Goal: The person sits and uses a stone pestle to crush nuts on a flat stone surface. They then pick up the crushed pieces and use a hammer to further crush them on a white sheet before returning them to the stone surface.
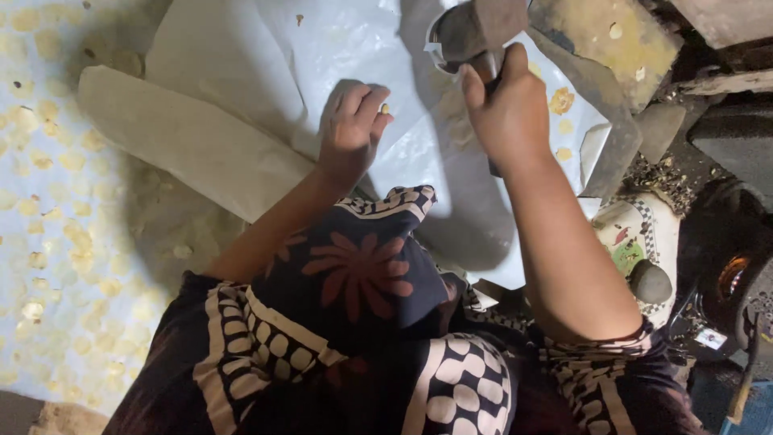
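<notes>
Over at ten o'clock lay pale yellow flattened discs; left hand pinched a small yellow nut, right hand clenched a heavy grey stone-headed hammer over crinkled white plastic sheet.

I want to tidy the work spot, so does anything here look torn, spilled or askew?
The white plastic sheet under the hands is crumpled, with a ragged edge beside the hammer head that the right hand holds. Dark husk bits lie scattered at the right.

Bare white sheet, perhaps unobstructed
</notes>
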